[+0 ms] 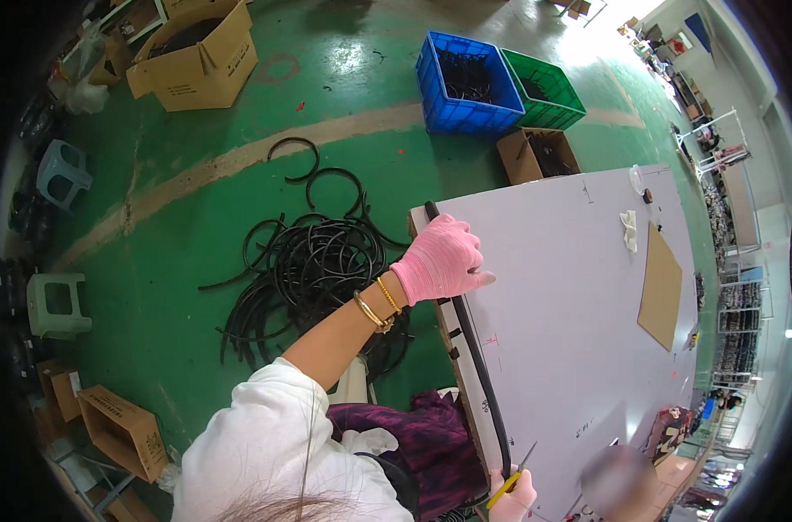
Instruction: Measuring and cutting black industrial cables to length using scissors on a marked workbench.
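Left hand (441, 259), in a pink glove, presses flat with closed fingers on the upper end of a black rubber hose (479, 365). We see the hose lying along the left edge of the white table (579, 304), running from the far corner down toward our body. Two gold bangles (377, 304) sit on the left wrist. Our right hand (513, 498), in a white glove at the lower edge of the view, grips yellow-handled scissors (511, 480) with the blades at the near end of the hose.

On the table, well apart from the hose, we note a brown cardboard sheet (660, 287) and a small white glove (629, 230). On the green floor (196, 244) beside the table lies a pile of black hose rings (313, 270). Farther off stand a blue crate (467, 85), a green crate (544, 90), a small open carton (538, 155) and a large cardboard box (194, 54). Two plastic stools (58, 303) stand at the left.
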Demonstrator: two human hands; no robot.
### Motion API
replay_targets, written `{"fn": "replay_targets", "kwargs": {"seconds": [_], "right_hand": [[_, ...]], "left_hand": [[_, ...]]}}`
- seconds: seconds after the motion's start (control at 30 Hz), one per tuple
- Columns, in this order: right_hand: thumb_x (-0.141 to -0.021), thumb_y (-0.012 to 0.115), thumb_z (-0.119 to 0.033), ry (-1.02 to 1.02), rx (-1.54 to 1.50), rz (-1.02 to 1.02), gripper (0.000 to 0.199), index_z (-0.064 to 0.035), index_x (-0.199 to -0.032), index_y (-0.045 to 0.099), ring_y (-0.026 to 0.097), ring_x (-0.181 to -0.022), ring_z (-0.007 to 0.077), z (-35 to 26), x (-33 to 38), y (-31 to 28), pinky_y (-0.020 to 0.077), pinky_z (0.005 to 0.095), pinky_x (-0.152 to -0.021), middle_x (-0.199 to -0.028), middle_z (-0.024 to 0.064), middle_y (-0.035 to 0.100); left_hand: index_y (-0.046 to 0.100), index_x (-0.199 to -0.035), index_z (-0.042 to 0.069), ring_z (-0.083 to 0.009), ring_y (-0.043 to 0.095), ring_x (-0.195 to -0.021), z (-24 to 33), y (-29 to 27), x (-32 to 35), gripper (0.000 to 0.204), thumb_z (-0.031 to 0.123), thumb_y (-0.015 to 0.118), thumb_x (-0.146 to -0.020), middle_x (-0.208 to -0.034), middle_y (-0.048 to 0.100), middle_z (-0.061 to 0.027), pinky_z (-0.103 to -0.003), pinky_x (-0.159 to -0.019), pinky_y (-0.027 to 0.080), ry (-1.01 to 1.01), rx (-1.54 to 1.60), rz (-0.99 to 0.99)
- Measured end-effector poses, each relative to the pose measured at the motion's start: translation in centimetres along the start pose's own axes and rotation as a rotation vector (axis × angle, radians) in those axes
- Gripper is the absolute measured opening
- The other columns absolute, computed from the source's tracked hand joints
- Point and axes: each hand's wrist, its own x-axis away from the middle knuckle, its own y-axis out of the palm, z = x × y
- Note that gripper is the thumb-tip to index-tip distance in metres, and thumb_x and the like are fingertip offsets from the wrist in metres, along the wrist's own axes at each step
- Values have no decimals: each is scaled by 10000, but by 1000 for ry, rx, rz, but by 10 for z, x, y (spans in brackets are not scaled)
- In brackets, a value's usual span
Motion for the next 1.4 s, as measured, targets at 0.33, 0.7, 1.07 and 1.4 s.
{"fn": "replay_targets", "kwargs": {"seconds": [0.33,0.7,1.07,1.4], "right_hand": [[-880,686,-75,-9,21,13,90,-40,-958,656,560,-590,357,11,-1,3,457,424,-559,-686,187,555],[-861,698,-84,-31,7,8,106,-39,-947,655,564,-595,346,17,5,3,449,421,-564,-674,181,543],[-789,862,-186,127,-233,-147,354,19,-974,641,568,-618,283,-5,-7,-14,484,360,-626,-699,205,529],[-941,724,-196,537,-747,-450,283,44,-1062,633,549,-549,70,69,19,-68,441,237,-514,-732,39,661]], "left_hand": [[591,-533,84,-262,579,-771,-4,2,0,433,394,745,-792,-640,557,-48,-392,-832,427,59,-15,62],[561,-515,88,-274,573,-760,-2,-3,6,419,353,773,-761,-620,524,-51,-391,-818,427,76,10,103],[599,-1318,139,-291,446,-1374,-12,5,3,584,372,756,-806,-1500,497,-88,-467,-1151,322,13,-279,-42],[556,-1406,117,-311,442,-1411,-15,5,-12,518,196,661,-905,-1536,476,-117,-421,-1170,340,103,-275,-116]]}}
